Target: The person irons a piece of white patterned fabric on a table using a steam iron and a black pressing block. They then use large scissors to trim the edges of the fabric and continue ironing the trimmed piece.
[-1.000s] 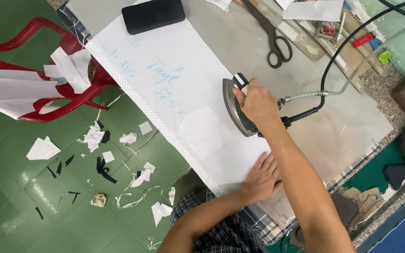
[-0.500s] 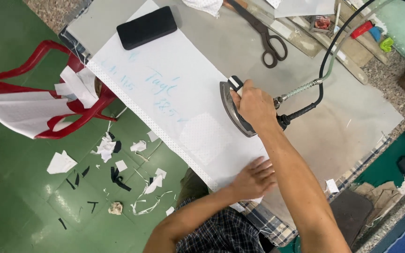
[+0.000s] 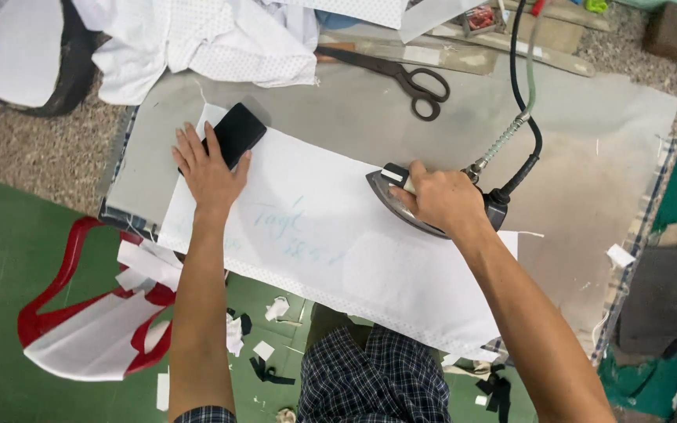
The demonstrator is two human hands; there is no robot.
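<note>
Right hand (image 3: 442,200) clenched around grey steam iron (image 3: 401,205) on white fabric panel (image 3: 331,243); left hand (image 3: 211,174), flat and spread, should keep panel taut beside black phone (image 3: 237,131).

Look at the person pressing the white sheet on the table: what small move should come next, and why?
Probably slide the iron leftward along the white sheet towards the left hand. The right hand grips the iron near the sheet's right part, while the left hand lies flat at the far left corner, beside a black phone, holding the sheet down. The stretch between them looks not yet covered.
</note>
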